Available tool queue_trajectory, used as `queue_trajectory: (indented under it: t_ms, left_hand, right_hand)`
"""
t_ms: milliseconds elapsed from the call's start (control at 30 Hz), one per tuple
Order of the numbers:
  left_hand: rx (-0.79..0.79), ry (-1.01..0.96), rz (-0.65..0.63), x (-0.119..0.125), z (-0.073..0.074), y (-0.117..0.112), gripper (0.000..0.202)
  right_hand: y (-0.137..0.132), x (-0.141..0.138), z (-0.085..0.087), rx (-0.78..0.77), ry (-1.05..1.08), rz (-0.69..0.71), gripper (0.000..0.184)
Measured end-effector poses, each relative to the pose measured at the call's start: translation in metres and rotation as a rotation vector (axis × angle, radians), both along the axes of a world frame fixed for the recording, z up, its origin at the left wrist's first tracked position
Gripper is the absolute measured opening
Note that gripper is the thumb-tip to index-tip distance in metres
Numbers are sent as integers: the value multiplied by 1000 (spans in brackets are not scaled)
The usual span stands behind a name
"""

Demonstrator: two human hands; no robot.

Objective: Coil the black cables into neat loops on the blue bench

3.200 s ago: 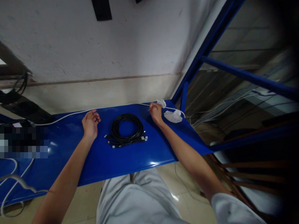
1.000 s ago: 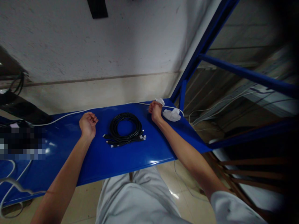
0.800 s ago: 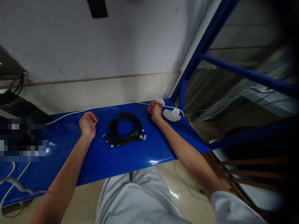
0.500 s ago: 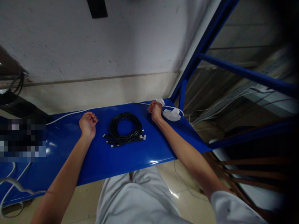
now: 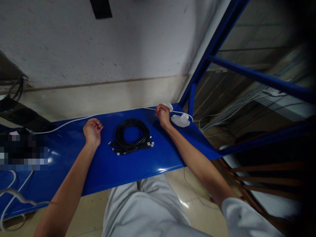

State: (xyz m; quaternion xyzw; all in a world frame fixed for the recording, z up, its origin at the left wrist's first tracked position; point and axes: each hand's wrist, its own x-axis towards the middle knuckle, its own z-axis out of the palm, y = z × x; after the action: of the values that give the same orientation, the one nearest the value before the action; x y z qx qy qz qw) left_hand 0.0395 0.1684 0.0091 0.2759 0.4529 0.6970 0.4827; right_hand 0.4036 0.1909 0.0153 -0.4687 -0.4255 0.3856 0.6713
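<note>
A blue metal tabletop (image 5: 128,168) is standing against a scuffed white wall (image 5: 98,49). Loose white cords (image 5: 13,191) are trailing over its left end. A blue frame post (image 5: 214,42) is rising at its right corner.

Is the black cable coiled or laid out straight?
Coiled: the black cable lies in a round loop on the blue table, ends bunched together.

The left hand (image 5: 92,131) has curled its fingers, half open before, into a loose fist now.
</note>
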Motion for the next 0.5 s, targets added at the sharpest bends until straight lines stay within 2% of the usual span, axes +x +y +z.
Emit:
queue_trajectory:
  t_ms: [133, 233, 300, 367, 500]
  left_hand:
    - [6, 12, 16, -1, 0, 1, 11]
    - [12, 12, 21, -1, -1, 2, 11]
    - [16, 7, 18, 0, -1, 3, 10]
    - [20, -3, 11, 2, -2, 3, 8]
    - [17, -11, -8, 6, -1, 1, 7]
  right_hand:
    - [-49, -15, 34, 231, -488, 207, 13]
    - [-102, -26, 47, 378, -826, 422, 21]
    - [-130, -28, 45, 408, -1004, 541, 31]
    - [-146, -27, 38, 413, -1133, 595, 42]
    - [-149, -24, 20, 424, -1266, 620, 47]
